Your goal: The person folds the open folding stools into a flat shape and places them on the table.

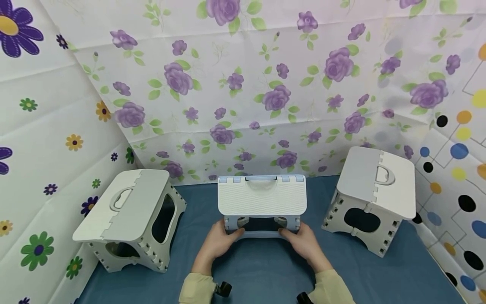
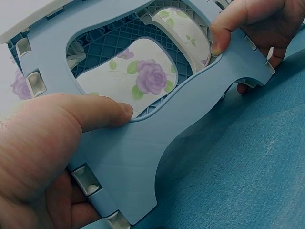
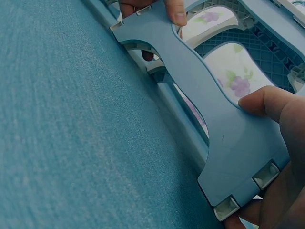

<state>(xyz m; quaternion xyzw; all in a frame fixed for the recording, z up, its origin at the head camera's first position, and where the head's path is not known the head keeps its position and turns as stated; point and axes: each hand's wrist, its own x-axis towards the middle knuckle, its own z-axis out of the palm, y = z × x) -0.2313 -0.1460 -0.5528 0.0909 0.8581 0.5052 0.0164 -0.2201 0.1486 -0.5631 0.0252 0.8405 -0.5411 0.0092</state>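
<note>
At the far side hangs a big flowered cloth (image 1: 243, 50), purple roses on white, with a daisy-patterned cloth (image 1: 45, 169) to the left and a dotted one to the right. Below them spreads the table (image 1: 262, 270), covered in blue. A grey-and-white stool (image 1: 130, 204) stands upright at the left, turned at an angle; its twin (image 1: 376, 181) stands upright at the right. Between them, well apart from both, is the blue stool (image 1: 262, 200), smaller, its white top toward the far side; I can't tell whether all its feet touch the cloth. Two pale sleeves come in from the near side. The left hand (image 1: 219, 240) grips the blue stool's near panel at its left edge, the right hand (image 1: 303, 242) grips the right edge, and both thumbs press by the panel's opening.
</note>
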